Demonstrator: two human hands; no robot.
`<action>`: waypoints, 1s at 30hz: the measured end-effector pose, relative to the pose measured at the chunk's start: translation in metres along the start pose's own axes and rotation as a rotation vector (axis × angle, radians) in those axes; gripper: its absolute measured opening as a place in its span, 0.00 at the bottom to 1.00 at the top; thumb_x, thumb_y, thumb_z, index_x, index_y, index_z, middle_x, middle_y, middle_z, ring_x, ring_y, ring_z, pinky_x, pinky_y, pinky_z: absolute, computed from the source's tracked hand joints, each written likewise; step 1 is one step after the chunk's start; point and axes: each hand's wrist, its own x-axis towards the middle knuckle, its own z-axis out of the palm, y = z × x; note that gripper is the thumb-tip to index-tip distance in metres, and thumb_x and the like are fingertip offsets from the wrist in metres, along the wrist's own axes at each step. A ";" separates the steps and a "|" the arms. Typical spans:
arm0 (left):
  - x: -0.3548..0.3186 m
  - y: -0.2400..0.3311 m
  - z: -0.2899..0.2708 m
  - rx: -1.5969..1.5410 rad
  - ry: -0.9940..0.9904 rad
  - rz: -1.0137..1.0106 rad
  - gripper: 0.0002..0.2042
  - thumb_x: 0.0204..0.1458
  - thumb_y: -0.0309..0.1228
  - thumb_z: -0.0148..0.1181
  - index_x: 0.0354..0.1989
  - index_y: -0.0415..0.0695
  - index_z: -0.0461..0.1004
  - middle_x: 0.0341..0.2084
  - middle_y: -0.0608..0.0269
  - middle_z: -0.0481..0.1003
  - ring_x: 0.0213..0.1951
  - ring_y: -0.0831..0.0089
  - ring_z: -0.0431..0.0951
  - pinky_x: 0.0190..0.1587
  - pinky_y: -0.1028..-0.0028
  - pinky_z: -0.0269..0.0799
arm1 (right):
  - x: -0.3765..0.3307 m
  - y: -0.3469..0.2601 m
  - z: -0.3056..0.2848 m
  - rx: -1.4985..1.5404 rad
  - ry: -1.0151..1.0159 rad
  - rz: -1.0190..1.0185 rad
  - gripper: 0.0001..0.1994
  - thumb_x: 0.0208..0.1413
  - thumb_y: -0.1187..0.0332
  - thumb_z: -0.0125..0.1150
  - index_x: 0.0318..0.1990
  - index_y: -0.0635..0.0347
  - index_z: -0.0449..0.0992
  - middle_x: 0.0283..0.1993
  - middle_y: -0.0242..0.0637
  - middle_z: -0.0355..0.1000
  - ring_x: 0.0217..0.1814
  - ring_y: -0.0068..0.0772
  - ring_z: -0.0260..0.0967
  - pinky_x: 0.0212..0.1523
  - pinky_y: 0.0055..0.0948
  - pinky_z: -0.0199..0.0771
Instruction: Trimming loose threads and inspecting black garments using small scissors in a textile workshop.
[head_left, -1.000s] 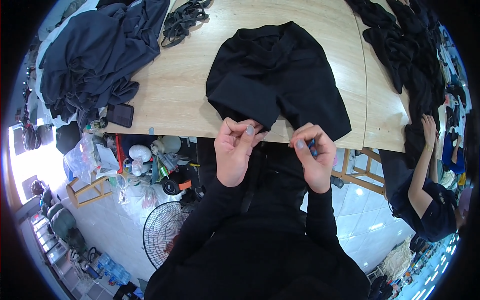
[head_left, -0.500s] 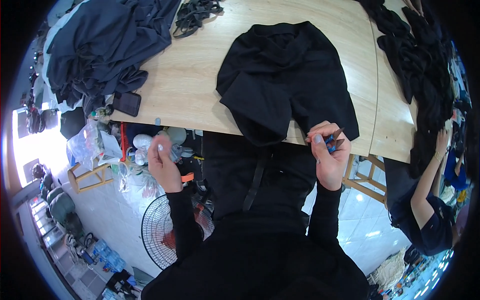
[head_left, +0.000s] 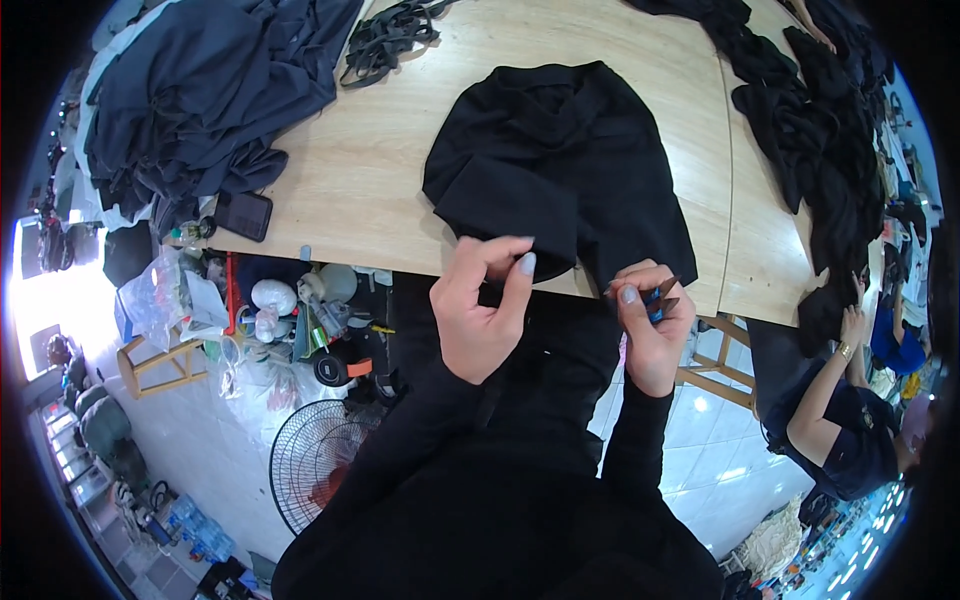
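Note:
A black pair of shorts (head_left: 620,170) lies on the table, waistband away from me and one leg folded at its hem. My left hand (head_left: 478,312) is over the near edge of that folded leg, its thumb and forefinger curved toward each other with a small gap between the tips. At the other leg's hem, my right hand (head_left: 655,330) holds small thread snips (head_left: 660,302) with blue handles, the blades pointing out past the fingers. Its thumb and forefinger are pinched together; whether anything fine is between them is too small to tell.
The pale wooden table (head_left: 350,190) bears a dark cloth heap (head_left: 200,100), black straps (head_left: 395,40), a phone (head_left: 243,215) and more black fabric (head_left: 840,150) on the right. Below are a fan (head_left: 310,465) and a wooden stool (head_left: 165,365). A co-worker (head_left: 840,420) works at the right.
My left hand has swung right from beyond the table edge to the folded leg. My right hand keeps the snips at the other hem. The whole view has shifted slightly.

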 end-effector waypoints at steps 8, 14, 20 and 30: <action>-0.052 -0.024 -0.005 -0.665 -0.327 -1.029 0.14 0.74 0.37 0.60 0.46 0.37 0.83 0.29 0.64 0.83 0.29 0.80 0.81 0.37 0.78 0.78 | -0.007 0.001 -0.004 -0.064 -0.107 -0.087 0.05 0.59 0.82 0.69 0.40 0.63 0.84 0.41 0.37 0.80 0.36 0.20 0.72 0.36 0.20 0.66; -0.044 -0.023 0.018 -1.488 -0.156 -1.444 0.18 0.74 0.37 0.59 0.60 0.33 0.78 0.51 0.52 0.84 0.50 0.66 0.87 0.57 0.67 0.84 | 0.000 -0.016 0.000 -0.081 -0.362 -0.127 0.06 0.55 0.83 0.72 0.39 0.64 0.87 0.40 0.37 0.82 0.30 0.21 0.72 0.29 0.20 0.62; -0.037 -0.020 0.018 -0.988 -0.071 -0.980 0.15 0.73 0.27 0.58 0.63 0.36 0.77 0.53 0.53 0.84 0.50 0.66 0.86 0.58 0.68 0.83 | 0.006 -0.017 -0.001 -0.447 -0.346 -0.078 0.09 0.55 0.84 0.72 0.42 0.63 0.88 0.39 0.42 0.85 0.37 0.31 0.83 0.35 0.27 0.76; -0.042 -0.022 0.022 -0.188 -0.037 -0.513 0.04 0.60 0.20 0.69 0.39 0.31 0.84 0.22 0.71 0.81 0.26 0.90 0.72 0.28 0.78 0.66 | 0.020 -0.004 0.061 -0.631 -0.142 -0.140 0.12 0.51 0.77 0.78 0.43 0.70 0.84 0.34 0.45 0.79 0.31 0.40 0.76 0.36 0.31 0.75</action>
